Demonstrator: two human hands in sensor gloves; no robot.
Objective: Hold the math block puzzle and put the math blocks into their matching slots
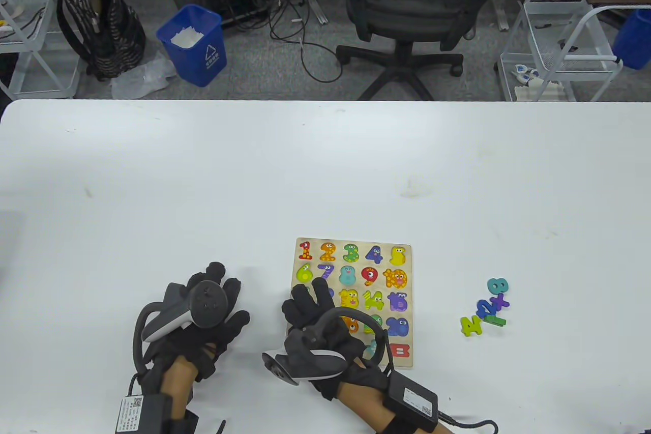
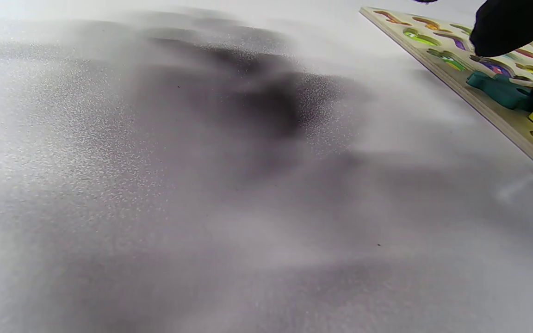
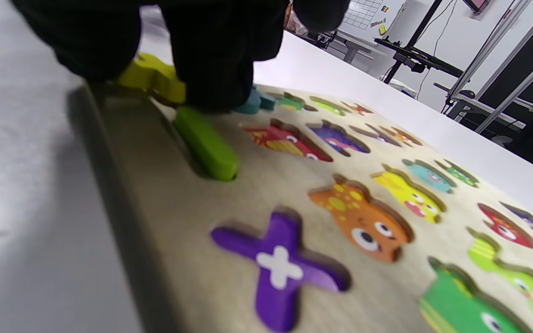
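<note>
The wooden number puzzle board point(image 1: 407, 271) lies near the table's front edge, most slots filled with coloured numbers. My right hand point(image 1: 305, 299) lies over its lower-left part with fingers stretched out. In the right wrist view the fingertips point(image 3: 215, 69) press on a green bar block point(image 3: 206, 143) that tilts out of its slot. A yellow block point(image 3: 153, 78) and a teal block point(image 3: 250, 104) sit raised beside them. My left hand point(image 1: 229, 296) rests flat on the table left of the board, holding nothing. The left wrist view shows the board's edge point(image 2: 509, 118).
Several loose blocks point(image 1: 483, 309) lie in a small heap on the table to the board's right. A purple cross block point(image 3: 278, 266) sits in its slot near the board's front. Beyond the table's far edge stand an office chair point(image 1: 407, 6) and a blue bin point(image 1: 196, 45).
</note>
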